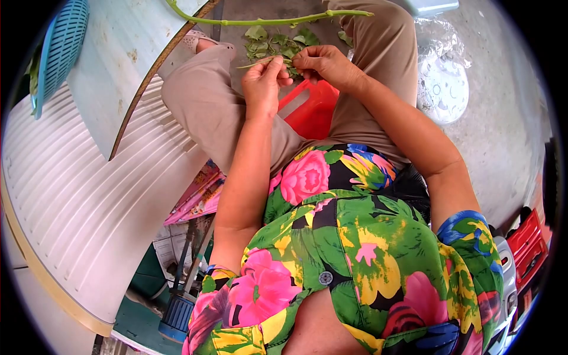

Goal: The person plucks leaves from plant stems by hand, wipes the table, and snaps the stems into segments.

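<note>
My left hand (264,86) is closed, thumb and forefinger pinching a thin pale green stem (255,63) that sticks out to the left. Close beside it, my right hand (328,64) is also closed, its fingertips pinched near the stem's other end; what lies inside those fingers is partly hidden. Torn green leaves (278,46) lie on the floor just beyond and below both hands. A long, thicker green vine stem (272,22) reaches across above the hands from the table edge.
A red plastic stool (310,109) shows between my knees. At left stand a pale tabletop (127,59) with a brown edge, a blue basket (62,50) and a white ribbed surface (89,195). Clear plastic wrapping (441,77) lies on the concrete floor at right.
</note>
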`<state>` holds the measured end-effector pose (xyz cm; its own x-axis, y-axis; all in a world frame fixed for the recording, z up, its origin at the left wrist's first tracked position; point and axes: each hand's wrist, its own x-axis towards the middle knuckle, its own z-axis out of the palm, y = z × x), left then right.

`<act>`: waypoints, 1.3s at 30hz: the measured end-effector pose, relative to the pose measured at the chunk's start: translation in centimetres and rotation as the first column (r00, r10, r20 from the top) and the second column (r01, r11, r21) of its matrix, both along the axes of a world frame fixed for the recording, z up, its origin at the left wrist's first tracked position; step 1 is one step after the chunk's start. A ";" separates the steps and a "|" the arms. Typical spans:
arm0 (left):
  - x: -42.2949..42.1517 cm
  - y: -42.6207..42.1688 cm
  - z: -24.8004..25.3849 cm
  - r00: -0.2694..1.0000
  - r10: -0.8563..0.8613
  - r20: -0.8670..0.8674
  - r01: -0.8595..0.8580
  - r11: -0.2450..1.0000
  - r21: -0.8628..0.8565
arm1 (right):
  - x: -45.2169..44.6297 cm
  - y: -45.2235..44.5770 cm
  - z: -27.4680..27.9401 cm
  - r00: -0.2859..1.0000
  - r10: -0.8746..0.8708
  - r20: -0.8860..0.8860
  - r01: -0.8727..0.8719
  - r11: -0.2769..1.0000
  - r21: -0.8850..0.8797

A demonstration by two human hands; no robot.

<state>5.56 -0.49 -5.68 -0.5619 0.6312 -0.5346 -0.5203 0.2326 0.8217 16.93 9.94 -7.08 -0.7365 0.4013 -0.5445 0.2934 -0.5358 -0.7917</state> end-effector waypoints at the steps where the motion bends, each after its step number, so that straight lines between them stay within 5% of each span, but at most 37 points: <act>1: -0.1 0.0 0.0 0.997 0.010 0.081 -0.012 1.000 0.023 | 0.0 0.1 -0.3 0.999 -0.007 -0.042 0.004 0.996 -0.086; 6: -0.8 -0.3 -0.4 0.941 0.007 0.339 -0.033 0.997 0.069 | 0.1 0.1 -0.3 0.989 -0.030 -0.145 0.001 0.980 -0.198; 11: -1.3 -0.4 -0.6 0.823 -0.046 0.567 0.003 0.997 0.077 | 0.2 0.1 0.3 0.984 0.021 -0.179 -0.038 0.996 -0.087; 20: -1.7 -0.4 -1.2 0.687 -0.037 0.725 0.009 0.999 0.043 | 0.1 -0.1 -0.1 0.977 0.033 -0.213 -0.029 0.999 0.022; 24: -1.8 -0.4 -1.0 0.676 -0.055 0.734 0.023 0.998 0.054 | 0.2 -0.3 -0.9 0.960 0.058 -0.273 -0.036 0.996 0.085; 29: -1.4 -0.6 -0.3 0.889 -0.133 0.439 0.137 0.990 0.023 | 0.2 -0.6 -1.1 0.967 0.030 -0.253 0.017 0.983 0.183; 39: -1.6 -0.9 -0.3 0.902 -0.210 0.377 0.186 0.977 0.101 | 0.3 -0.7 -0.8 0.981 -0.040 -0.189 0.087 0.964 0.250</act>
<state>3.92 -1.40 -5.97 -0.1810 0.7462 -0.6407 -0.7464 0.3200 0.5835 17.19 9.27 -7.86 -0.7813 0.5591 -0.2776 0.1047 -0.3210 -0.9413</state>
